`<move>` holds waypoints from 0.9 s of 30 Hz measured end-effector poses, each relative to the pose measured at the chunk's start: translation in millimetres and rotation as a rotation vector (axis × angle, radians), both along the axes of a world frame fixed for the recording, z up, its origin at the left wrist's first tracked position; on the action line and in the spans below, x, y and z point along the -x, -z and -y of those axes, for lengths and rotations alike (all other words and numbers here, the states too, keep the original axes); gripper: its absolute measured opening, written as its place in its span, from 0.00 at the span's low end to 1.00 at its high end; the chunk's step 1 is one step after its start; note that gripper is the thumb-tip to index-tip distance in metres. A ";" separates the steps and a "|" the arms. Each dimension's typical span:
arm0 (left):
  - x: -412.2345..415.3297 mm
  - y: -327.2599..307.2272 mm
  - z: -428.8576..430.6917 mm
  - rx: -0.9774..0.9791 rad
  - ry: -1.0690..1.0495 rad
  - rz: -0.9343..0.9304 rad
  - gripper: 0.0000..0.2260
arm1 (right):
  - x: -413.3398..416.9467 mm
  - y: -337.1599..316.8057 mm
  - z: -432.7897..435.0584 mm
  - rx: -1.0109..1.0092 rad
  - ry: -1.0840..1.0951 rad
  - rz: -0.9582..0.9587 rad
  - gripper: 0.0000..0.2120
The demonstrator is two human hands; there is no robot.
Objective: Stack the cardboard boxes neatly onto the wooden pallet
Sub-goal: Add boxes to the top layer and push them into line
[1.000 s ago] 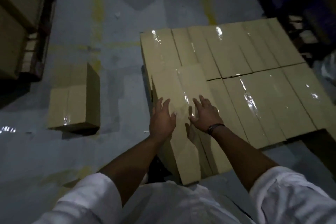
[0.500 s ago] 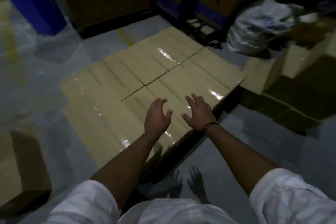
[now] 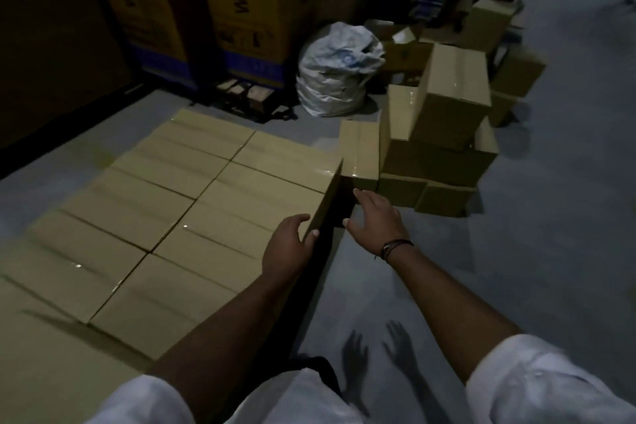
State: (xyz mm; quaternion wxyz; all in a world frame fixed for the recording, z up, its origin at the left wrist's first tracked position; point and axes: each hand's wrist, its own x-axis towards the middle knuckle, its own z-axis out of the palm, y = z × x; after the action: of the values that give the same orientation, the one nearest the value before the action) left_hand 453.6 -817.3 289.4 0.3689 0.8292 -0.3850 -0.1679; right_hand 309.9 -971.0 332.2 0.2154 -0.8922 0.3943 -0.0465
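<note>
A flat layer of cardboard boxes (image 3: 165,217) fills the left side, packed edge to edge with their taped tops level; what they rest on is hidden. Behind them, tall printed cartons (image 3: 241,10) stand upright against the dark back wall. The left hand (image 3: 289,244) is above the layer's right edge, fingers relaxed and slightly spread, gripping nothing; I cannot tell whether it touches the cardboard. Further back, a white sack (image 3: 339,69) sits on the grey floor (image 3: 533,251). The right hand (image 3: 375,220), with a wristband (image 3: 395,246) at the wrist, is held over the floor just beside the layer's shadowed side, fingers straight and empty. To the right lies a loose pile of cardboard boxes (image 3: 444,134), some tilted.
</note>
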 end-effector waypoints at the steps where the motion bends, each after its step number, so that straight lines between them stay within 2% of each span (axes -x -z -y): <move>1: -4.5 2.3 17.9 -0.003 0.004 -0.010 0.21 | -0.7 3.3 14.9 -0.001 0.011 -0.006 0.35; 10: -83.3 27.6 191.7 -0.047 0.098 -0.117 0.20 | -50.4 30.1 179.6 -0.092 0.135 -0.056 0.35; 16: -139.3 16.7 319.6 -0.079 0.225 -0.066 0.19 | -79.4 22.9 287.1 -0.109 0.244 -0.034 0.33; 21: -148.9 -6.9 431.9 -0.045 0.262 -0.098 0.20 | -85.0 21.1 378.5 -0.139 0.361 0.033 0.35; 27: -135.0 2.1 573.7 -0.053 0.306 -0.094 0.18 | -73.4 37.8 521.2 -0.160 0.427 0.076 0.34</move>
State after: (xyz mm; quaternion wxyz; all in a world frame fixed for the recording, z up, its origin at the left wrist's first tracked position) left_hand 588.6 -1390.9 287.3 0.3346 0.7617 -0.4844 -0.2707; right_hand 383.3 -1492.2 294.4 0.2853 -0.7664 0.5680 -0.0932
